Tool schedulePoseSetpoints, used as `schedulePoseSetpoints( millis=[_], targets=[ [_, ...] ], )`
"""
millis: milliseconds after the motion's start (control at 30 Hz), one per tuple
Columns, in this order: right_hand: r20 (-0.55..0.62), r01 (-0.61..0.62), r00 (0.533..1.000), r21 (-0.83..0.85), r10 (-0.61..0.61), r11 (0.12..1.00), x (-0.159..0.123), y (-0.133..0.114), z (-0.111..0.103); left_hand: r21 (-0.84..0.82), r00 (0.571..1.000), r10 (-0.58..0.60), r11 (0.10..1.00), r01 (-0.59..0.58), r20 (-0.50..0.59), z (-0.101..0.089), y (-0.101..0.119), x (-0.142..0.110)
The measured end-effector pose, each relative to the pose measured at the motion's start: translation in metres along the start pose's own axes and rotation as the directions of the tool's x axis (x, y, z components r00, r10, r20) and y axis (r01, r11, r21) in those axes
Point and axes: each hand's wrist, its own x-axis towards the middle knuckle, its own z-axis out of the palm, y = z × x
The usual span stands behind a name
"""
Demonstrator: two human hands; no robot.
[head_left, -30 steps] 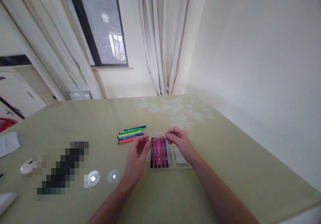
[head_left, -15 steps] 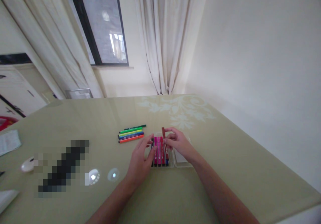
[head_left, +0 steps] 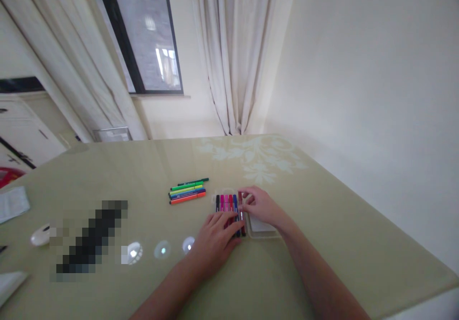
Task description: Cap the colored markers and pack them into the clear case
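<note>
A clear plastic case [head_left: 263, 237] lies opened flat on the table, its right half holding a pale sheet. In its left half is a row of markers [head_left: 226, 202]: black, pinks, red and blue. A brown marker [head_left: 243, 216] stands at the row's right side, pinched near its far end by my right hand [head_left: 261, 206]. My left hand [head_left: 217, 236] rests across the lower part of the row with fingers stretched out, its thumb reaching to the brown marker. It covers the near ends of several markers. Left of the case lie several loose markers [head_left: 187, 191] in green, yellow, blue and orange.
The glossy table [head_left: 322, 243] carries a white mouse-like object [head_left: 40, 235] and a blurred-out dark patch at left. A pale packet [head_left: 14, 203] sits at the far left. A wall [head_left: 376, 95] borders the right side, and curtains [head_left: 233, 61] hang behind.
My left hand has moved right and nearer, from the row's left side to across its lower part. The brown marker has shifted right with my right hand, exposing the blue marker.
</note>
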Motion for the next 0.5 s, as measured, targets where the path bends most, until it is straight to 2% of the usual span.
schedulePoseSetpoints(
  millis=[167,333,400,433,500],
  targets=[
    [-0.025,0.045,0.998,-0.175,-0.050,0.984,0.000,0.000,-0.002,0.039,1.000,-0.003,0.999,0.004,-0.020,0.001,0.007,0.000],
    [-0.025,0.084,0.996,-0.194,-0.091,0.977,0.001,0.001,-0.002,-0.017,1.000,0.010,1.000,-0.011,-0.018,-0.003,0.006,0.002],
    [-0.041,0.074,0.996,-0.195,-0.083,0.978,0.002,0.002,-0.002,-0.066,0.996,-0.052,0.997,0.047,-0.069,-0.008,-0.007,0.003],
    [-0.056,0.071,0.995,-0.196,-0.083,0.978,0.003,0.003,-0.002,-0.070,0.985,-0.120,0.991,0.112,-0.125,-0.011,-0.017,0.004],
    [-0.095,0.067,0.992,-0.203,-0.088,0.977,0.004,0.004,-0.001,-0.010,0.923,-0.279,0.958,0.287,-0.265,-0.019,-0.039,0.003]
  ],
)
